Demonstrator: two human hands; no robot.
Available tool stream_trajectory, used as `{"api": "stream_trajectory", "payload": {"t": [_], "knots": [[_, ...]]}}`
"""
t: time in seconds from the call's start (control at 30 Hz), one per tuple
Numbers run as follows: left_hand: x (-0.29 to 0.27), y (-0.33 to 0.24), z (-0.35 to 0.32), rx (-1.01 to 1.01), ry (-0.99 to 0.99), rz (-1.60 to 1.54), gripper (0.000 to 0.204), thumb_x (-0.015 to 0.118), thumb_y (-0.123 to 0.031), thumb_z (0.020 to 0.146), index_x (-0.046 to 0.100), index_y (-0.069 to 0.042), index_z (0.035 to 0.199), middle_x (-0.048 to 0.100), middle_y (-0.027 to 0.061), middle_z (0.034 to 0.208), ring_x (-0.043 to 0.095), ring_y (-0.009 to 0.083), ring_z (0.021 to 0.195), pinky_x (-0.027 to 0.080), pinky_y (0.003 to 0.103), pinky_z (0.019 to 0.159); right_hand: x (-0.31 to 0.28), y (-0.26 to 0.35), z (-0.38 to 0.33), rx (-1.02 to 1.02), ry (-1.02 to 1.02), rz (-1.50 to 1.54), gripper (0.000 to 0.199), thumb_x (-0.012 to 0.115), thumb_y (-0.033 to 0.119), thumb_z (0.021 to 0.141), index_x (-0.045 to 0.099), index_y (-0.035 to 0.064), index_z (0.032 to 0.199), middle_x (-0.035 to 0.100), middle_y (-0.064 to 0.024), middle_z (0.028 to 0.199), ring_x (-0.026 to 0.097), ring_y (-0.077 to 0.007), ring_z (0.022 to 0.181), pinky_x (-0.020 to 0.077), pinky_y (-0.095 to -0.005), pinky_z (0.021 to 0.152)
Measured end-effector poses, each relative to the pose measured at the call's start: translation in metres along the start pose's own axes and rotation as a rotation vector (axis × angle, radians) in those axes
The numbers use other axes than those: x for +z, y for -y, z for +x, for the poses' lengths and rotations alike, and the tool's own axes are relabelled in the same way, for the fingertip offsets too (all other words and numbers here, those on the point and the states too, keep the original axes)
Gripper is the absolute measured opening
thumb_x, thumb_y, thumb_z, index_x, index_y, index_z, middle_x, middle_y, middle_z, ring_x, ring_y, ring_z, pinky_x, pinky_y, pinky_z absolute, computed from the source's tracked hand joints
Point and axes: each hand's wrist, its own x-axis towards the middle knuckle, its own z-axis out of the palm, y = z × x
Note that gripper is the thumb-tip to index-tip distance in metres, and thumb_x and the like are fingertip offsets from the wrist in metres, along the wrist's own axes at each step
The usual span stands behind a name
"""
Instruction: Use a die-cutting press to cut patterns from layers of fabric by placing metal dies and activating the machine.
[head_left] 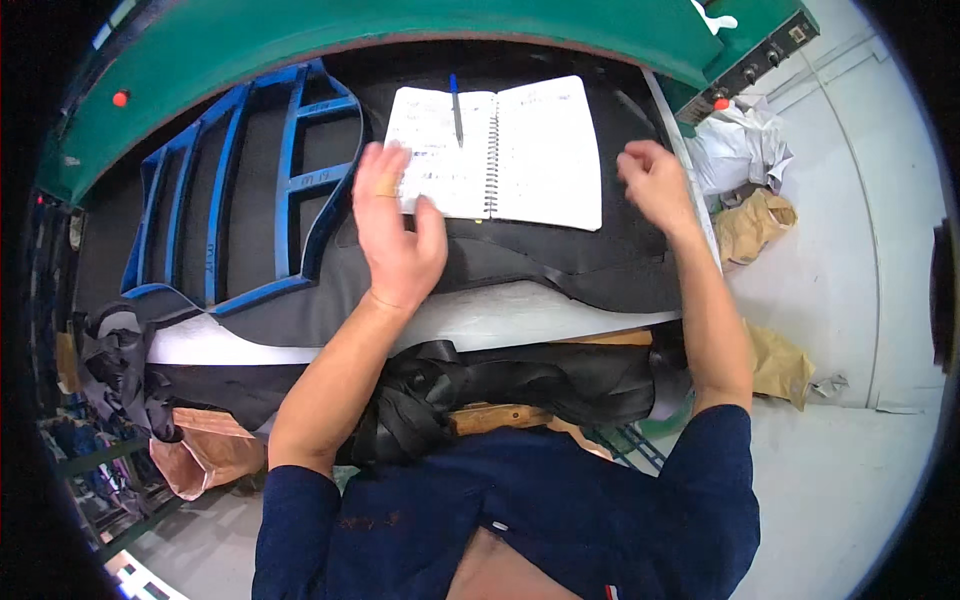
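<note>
An open spiral notebook (pixel 545 150) with handwriting on its pages lies on black sheet material (pixel 620 265). Across its left page rests a pen with a blue cap (pixel 457 112). My left hand (pixel 398 235) is at the notebook's lower left edge, thumb and fingers apart, holding nothing I can see. Beyond the right edge of the notebook is my right hand (pixel 657 187), its fingers loosely bent and apart with no object visible in them. Left of my left hand, a blue cutting-die frame (pixel 285 185) with several crossbars sits on the black material.
A green machine beam (pixel 400 30) spans the far side, with a control panel (pixel 760 65) at its right end. Black scraps (pixel 520 385) hang along the near edge. Brown paper bags (pixel 755 225) and a white crumpled bag (pixel 740 145) stand at right.
</note>
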Motion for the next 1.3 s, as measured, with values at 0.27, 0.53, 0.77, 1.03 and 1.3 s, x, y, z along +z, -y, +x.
{"api": "stream_trajectory", "payload": {"t": [0.27,0.53,0.77,1.03,1.3], "knots": [[0.024,-0.031,-0.018,0.05,0.839,-0.047,0.045,0.067,-0.022,0.089,0.058,-0.003,0.129,0.054,0.0177,0.14,0.045,0.0337,0.136,0.031,0.053,0.115,0.056,0.113,0.03,-0.454,0.023,0.106,0.026,0.068,0.021,0.087,0.07,0.0049,0.107,0.072,-0.0177,0.092,0.071,-0.0312,0.086,0.0551,-0.038,0.078],[0.023,-0.03,-0.02,0.089,0.931,-0.024,0.048,0.065,-0.029,0.091,0.057,-0.002,0.13,0.049,0.0176,0.144,0.039,0.0322,0.141,0.025,0.053,0.118,0.138,0.154,0.076,-0.139,0.486,-0.027,0.052,0.073,0.05,0.078,0.072,-0.0023,0.076,0.068,-0.0136,0.066,0.067,-0.0236,0.059,0.0548,-0.0357,0.062],[0.022,-0.027,-0.021,0.076,0.904,-0.069,0.049,0.068,-0.028,0.088,0.058,-0.002,0.128,0.051,0.0169,0.142,0.041,0.0323,0.139,0.027,0.054,0.116,0.16,0.178,0.098,-0.042,0.624,0.002,0.025,0.07,0.018,0.076,0.066,-0.0015,0.061,0.064,-0.0096,0.058,0.057,-0.0163,0.043,0.0481,-0.0299,0.045],[0.023,-0.028,-0.022,0.107,0.884,-0.045,0.047,0.066,-0.029,0.089,0.058,-0.001,0.125,0.051,0.0179,0.14,0.041,0.0316,0.138,0.027,0.053,0.116,0.172,0.171,0.099,0.271,0.573,0.339,0.01,0.07,0.006,0.079,0.067,-0.0035,0.078,0.067,-0.0135,0.067,0.061,-0.0169,0.049,0.0496,-0.0307,0.042],[0.021,-0.024,-0.026,0.084,0.892,-0.028,0.046,0.065,-0.029,0.091,0.058,-0.001,0.127,0.05,0.0178,0.141,0.04,0.0305,0.139,0.027,0.052,0.117,0.162,0.149,0.129,0.438,0.606,0.621,0.01,0.066,0.012,0.086,0.063,0.0029,0.086,0.064,-0.008,0.077,0.065,-0.0177,0.067,0.056,-0.0297,0.058]]}}
